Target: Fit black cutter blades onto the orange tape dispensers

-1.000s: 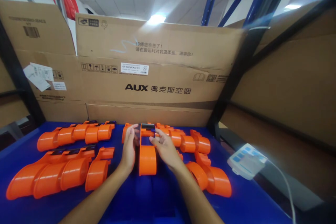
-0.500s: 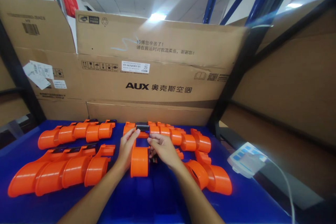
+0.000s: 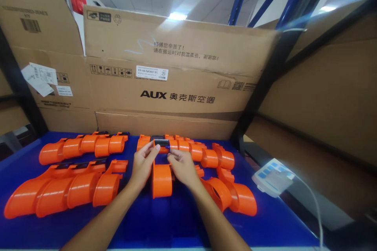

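Note:
Near the middle of the blue tabletop [image 3: 141,223] I hold up an orange plastic tape dispenser [image 3: 162,181] with a wide round hub at its lower end. A dark roller [image 3: 161,143] spans its top. My left hand [image 3: 144,163] is closed on the upper left side, with the thumb near the roller. From the right, my right hand [image 3: 183,168] has its thumb and fingers pinched at the upper right side, beside a small blue piece [image 3: 167,147] at the roller's end. Its lower fingers are partly hidden behind the dispenser.
Rows of similar orange dispensers lie at the left [image 3: 81,190], back left [image 3: 101,146], back right [image 3: 209,158] and right [image 3: 243,200]. A white power strip [image 3: 272,176] with a cable is at the right edge. Cardboard [image 3: 118,104] walls the back, beside dark frame posts [image 3: 253,98].
The held dispenser has shifted slightly right and turned a little between my hands. My right fingers have closed in near the roller's end. The view has moved slightly.

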A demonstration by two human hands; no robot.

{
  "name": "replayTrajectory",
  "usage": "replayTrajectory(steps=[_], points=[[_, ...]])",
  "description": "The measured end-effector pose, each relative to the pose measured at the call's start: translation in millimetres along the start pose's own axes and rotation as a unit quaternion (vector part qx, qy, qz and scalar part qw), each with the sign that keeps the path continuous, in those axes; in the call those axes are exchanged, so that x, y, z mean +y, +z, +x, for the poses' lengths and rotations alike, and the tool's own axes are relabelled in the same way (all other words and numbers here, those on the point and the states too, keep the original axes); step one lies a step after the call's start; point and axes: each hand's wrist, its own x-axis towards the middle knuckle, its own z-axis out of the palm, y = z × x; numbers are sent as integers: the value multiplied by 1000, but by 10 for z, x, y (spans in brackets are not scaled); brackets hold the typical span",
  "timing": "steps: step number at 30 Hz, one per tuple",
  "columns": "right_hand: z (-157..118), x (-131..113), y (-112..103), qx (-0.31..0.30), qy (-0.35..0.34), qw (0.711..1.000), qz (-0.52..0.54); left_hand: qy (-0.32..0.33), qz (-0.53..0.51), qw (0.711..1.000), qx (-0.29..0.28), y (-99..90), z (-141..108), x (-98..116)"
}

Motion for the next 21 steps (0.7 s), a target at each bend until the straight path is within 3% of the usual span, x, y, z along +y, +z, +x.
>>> replayTrajectory(steps=[9, 14, 17, 21], points=[[20, -25, 21, 3, -29, 1000, 3, 2, -16, 1000, -1, 26, -16, 66], [37, 63, 15, 20, -4, 1000, -10, -8, -41, 999, -1, 39, -26, 65], [57, 129, 18, 21, 3, 1000, -11, -53, -110, 992, 6, 24, -4, 63], [80, 161, 10, 31, -34, 998, -47, -176, -218, 960, -24, -33, 99, 134]])
